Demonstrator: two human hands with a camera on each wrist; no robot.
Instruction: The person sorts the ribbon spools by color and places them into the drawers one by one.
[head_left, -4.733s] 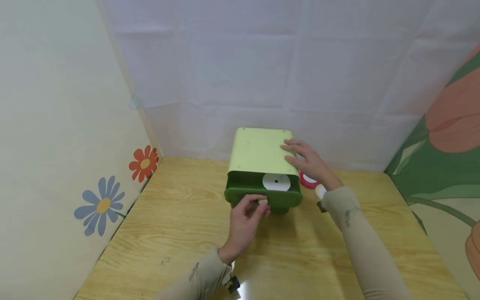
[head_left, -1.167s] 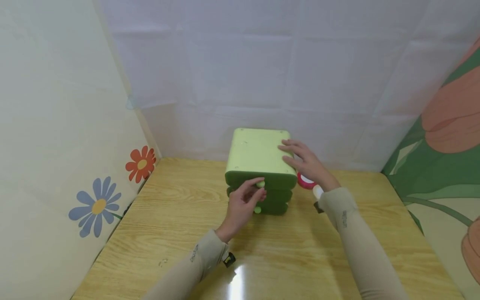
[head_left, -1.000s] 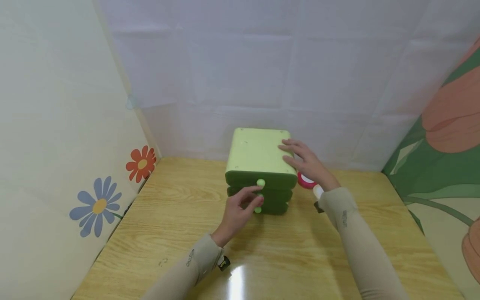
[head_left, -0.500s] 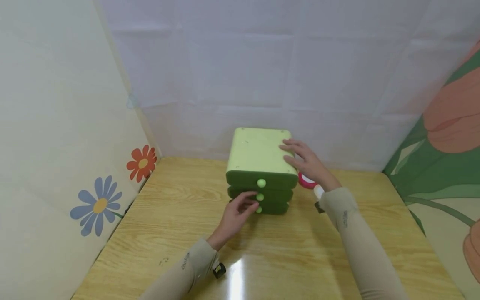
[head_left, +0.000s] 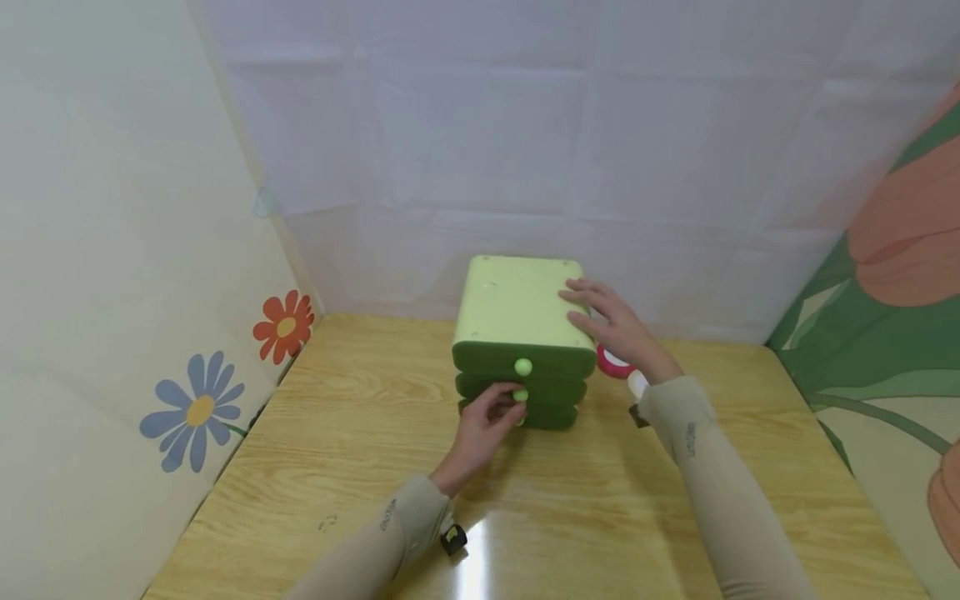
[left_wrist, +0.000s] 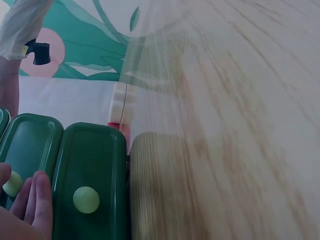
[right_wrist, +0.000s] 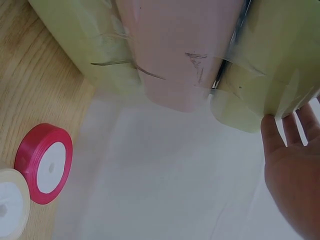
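A small desktop drawer cabinet (head_left: 521,300) stands on the table, with a pale green top and three dark green drawer fronts, all closed. My left hand (head_left: 477,432) pinches the light green knob (head_left: 521,396) of the middle drawer between thumb and fingers. Above it shows the bare top knob (head_left: 522,367); the bottom knob (left_wrist: 86,200) is plain in the left wrist view. With fairly straight fingers, my right hand (head_left: 618,329) rests on the top right edge of the cabinet. Its fingertips touch the pale green shell (right_wrist: 280,60) in the right wrist view.
Right of the cabinet, a roll of red ribbon (right_wrist: 44,162) lies beside a cream roll (right_wrist: 11,205), both partly behind my right arm in the head view. A white sheet (head_left: 450,125) hangs behind the wooden table (head_left: 360,433), with flower-printed panels at both sides.
The top drawer, earlier pulled out with a white-faced roll inside, is now closed. My left hand has let go of its knob and moved down to the middle one. My right hand stays put.
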